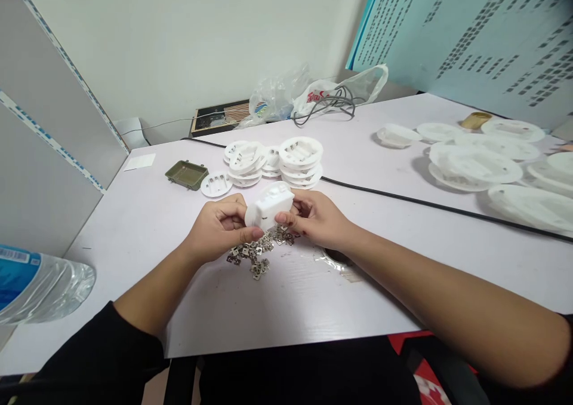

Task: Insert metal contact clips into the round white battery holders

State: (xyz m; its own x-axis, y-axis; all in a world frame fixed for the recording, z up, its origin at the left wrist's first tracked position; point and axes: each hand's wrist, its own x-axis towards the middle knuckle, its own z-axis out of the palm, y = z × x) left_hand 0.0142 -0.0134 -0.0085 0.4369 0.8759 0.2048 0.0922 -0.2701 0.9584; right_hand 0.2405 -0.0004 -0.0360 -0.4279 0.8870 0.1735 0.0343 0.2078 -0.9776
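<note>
The left hand (219,226) and the right hand (316,217) hold one white plastic part (274,204) between them. The left hand pinches its left end with the thumb and bent fingers. The right hand grips its right end, with the thumb pressed on the near side. The part is up above the near middle of the table (224,321), tipped on its side. Under it, a loose heap of small shiny metal bits (253,251) lies on the table.

Just past the hands are piles of round white pieces (301,152). To the left of the piles sits a small green tray (187,174). A long black cord (403,199) runs off to the right. More white pieces (477,163) lie at the far right, a bit blurry. A big clear bottle (49,288) lies at the near left. Plastic bags (280,97) are at the far edge.
</note>
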